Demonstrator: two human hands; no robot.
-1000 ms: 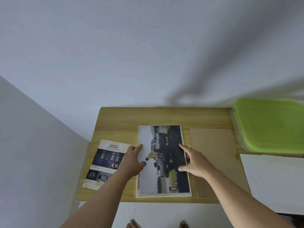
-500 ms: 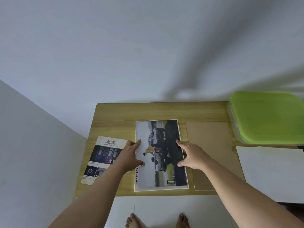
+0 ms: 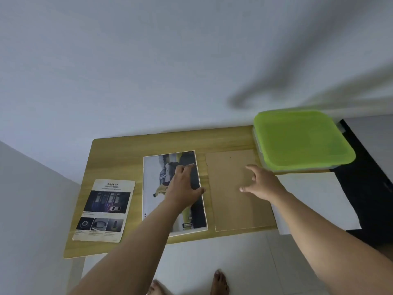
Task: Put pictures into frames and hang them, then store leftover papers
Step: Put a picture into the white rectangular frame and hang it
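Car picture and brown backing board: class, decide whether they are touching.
Apart. The head view shows a strip of bare table between the car picture's right edge and the brown backing board's left edge.

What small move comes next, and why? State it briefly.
Probably the right hand should lower onto the brown backing board and grip its edge, ready to lay it over the car picture. The hand is spread open over the board, holding nothing, while the left hand lies flat on the picture beside it.

We see a wooden counter (image 3: 127,150) set against a white wall (image 3: 148,60), pale floor tiles (image 3: 223,256) below.
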